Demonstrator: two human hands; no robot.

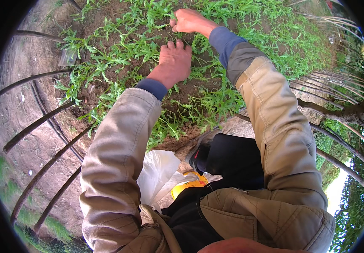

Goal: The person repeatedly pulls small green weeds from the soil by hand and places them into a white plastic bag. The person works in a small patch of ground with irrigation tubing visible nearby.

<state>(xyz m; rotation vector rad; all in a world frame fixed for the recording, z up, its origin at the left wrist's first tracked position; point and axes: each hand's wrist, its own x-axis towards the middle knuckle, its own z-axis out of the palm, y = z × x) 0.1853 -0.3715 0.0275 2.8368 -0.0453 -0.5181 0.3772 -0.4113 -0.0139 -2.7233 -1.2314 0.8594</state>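
My left hand (175,60) rests palm down over the soil among leafy green seedlings (118,60). Its fingertips point away from me, and the palm side is hidden. Just beyond it and to the right, my right hand (188,21) is held low with its fingers curled in. A green leaf shows against those fingers, but whether they pinch a stem cannot be seen. Between the two hands lies a patch of dark bare soil (166,37). The seedlings have narrow, toothed leaves, and many lean or sprawl over the bed.
Curved wooden sticks (42,121) stand along the left edge, with more bent rods (343,159) at right. By my shoe (197,150) lie a white plastic bag (156,170) and a yellow container (185,185) bearing writing. A dark hose-like line (47,112) crosses the dirt at left.
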